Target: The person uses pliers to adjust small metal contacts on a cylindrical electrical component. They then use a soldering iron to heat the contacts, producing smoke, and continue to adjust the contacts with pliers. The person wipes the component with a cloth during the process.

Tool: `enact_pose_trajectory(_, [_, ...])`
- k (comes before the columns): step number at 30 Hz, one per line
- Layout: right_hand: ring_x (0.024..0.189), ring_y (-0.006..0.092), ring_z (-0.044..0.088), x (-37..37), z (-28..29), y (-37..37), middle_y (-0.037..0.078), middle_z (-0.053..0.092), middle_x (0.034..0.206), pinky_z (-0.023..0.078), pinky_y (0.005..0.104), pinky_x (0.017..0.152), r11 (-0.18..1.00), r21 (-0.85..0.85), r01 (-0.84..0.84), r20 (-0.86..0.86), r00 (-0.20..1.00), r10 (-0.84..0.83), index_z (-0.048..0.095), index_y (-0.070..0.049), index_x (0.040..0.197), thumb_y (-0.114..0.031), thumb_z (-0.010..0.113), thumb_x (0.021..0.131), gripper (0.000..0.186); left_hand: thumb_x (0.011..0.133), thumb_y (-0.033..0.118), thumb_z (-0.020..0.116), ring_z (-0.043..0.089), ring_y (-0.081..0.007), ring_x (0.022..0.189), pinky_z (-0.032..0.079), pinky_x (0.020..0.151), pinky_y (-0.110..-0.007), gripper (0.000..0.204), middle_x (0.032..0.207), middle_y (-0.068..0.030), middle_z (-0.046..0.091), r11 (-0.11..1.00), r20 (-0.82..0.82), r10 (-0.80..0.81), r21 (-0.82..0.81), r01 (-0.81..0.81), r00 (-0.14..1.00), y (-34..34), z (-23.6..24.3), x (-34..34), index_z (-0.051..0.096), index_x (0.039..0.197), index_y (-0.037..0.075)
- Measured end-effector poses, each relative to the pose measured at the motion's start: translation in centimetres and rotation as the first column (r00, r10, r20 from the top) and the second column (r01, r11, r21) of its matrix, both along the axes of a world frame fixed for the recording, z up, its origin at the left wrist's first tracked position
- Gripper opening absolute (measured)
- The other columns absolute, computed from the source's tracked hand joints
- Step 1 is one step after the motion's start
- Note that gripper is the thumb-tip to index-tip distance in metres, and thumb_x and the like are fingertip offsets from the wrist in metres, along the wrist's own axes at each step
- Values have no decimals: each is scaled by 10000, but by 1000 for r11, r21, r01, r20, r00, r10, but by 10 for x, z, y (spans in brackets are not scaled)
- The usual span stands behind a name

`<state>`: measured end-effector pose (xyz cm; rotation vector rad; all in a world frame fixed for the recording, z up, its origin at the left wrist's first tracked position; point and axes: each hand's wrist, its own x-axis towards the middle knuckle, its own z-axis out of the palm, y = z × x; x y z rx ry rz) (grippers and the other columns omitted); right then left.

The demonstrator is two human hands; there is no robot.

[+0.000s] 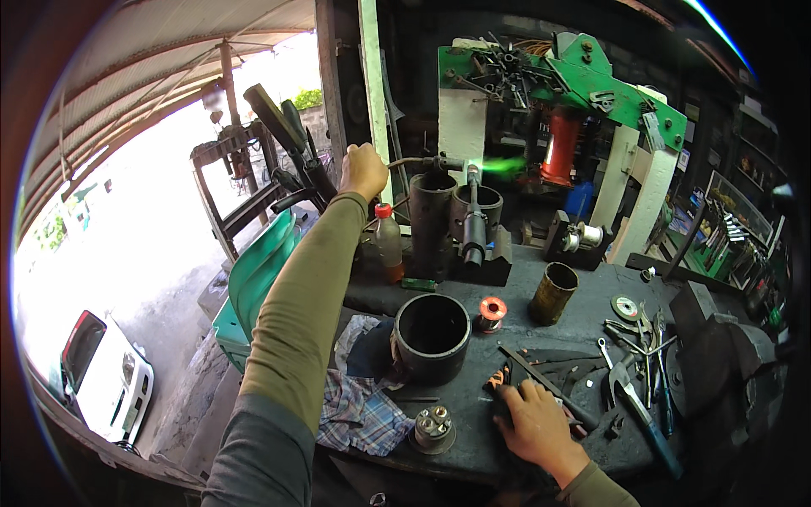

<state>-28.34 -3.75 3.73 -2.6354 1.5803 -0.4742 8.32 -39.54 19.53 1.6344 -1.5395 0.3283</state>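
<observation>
My left hand [365, 171], arm stretched out to the far side of the bench, is closed round the grip end of a gas torch [414, 160]. A green flame [504, 166] blows to the right past the eye end of a dark metal rod-and-cylinder part [474, 221], which leans among wide metal tubes. My right hand [536, 422] is low on the bench at the right, its fingers curled over something dark that they mostly hide. Just beyond its fingertips is an orange-and-black thing [498, 378], beside a hammer-like tool with a long handle [541, 378].
On the bench [473, 355] stand a wide black cylinder [432, 338], a rusty can [555, 294], a wire spool [492, 314], a red-capped bottle [387, 241] and a round metal fitting [434, 429]. A checked cloth [363, 414] lies left; wrenches and pliers [642, 363] right. Behind rises a green press frame [608, 76].
</observation>
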Motion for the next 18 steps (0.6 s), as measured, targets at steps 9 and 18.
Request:
enact_pose_trajectory(9, [1093, 327, 606, -8, 3, -3, 128, 599, 1108, 451, 483, 947, 984, 159, -83, -87, 991, 98, 685, -87, 1377, -540, 826, 900, 672, 1010, 402, 735, 740, -482, 1132, 580, 990, -538, 431, 1129, -325, 767, 989, -69, 103, 117, -95, 992, -51, -1, 23, 816, 1056, -19])
enact_pose_trajectory(18, [1065, 337, 574, -8, 2, -6, 132, 567, 1088, 418, 475, 934, 981, 169, -93, -93, 990, 110, 689, -97, 1366, -596, 813, 900, 694, 916, 227, 840, 759, -446, 1137, 604, 1000, -497, 293, 1132, -304, 783, 979, -124, 107, 185, -83, 987, -49, 3, 16, 823, 1067, -24])
